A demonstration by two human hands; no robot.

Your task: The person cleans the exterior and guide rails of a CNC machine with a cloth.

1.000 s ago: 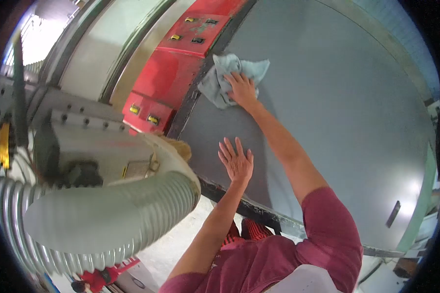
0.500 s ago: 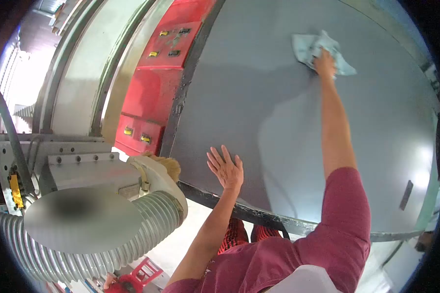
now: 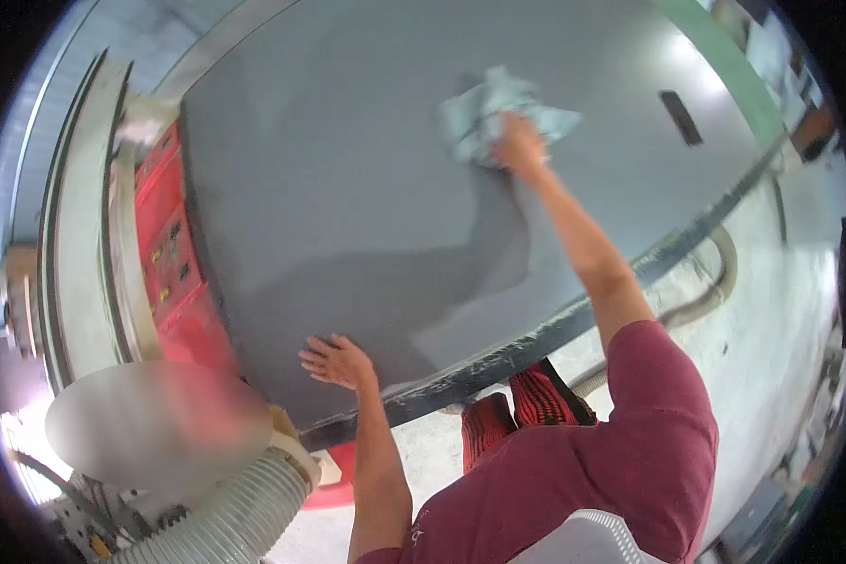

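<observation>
Item: pale blue-green cleaning cloth (image 3: 498, 111), bunched and crumpled, lying flat against the large grey panel (image 3: 348, 188) under the right hand (image 3: 520, 148); folds spill out ahead of and to either side of the fingers. Orientation: no clear front; its longer spread appears to run crosswise to the outstretched right arm, roughly parallel to the panel's dark near edge (image 3: 536, 338). Right hand: pressed down on the cloth, fingers bent over it and gathering its middle, arm extended far from the body. Left hand (image 3: 336, 361): fingers spread, palm flat on the bare grey surface just inside the near edge, well apart from the cloth and holding nothing; it looks to be bracing the body. Step judged in hand: wiping the panel at far reach. The next stroke would call for steady downward pressure and the cloth kept gathered under the palm so it does not slip free. Surroundings: red machine housing (image 3: 174, 254) beyond the left hand, ribbed grey hose (image 3: 235, 517) below it, pale floor (image 3: 771, 310) past the right arm.
</observation>
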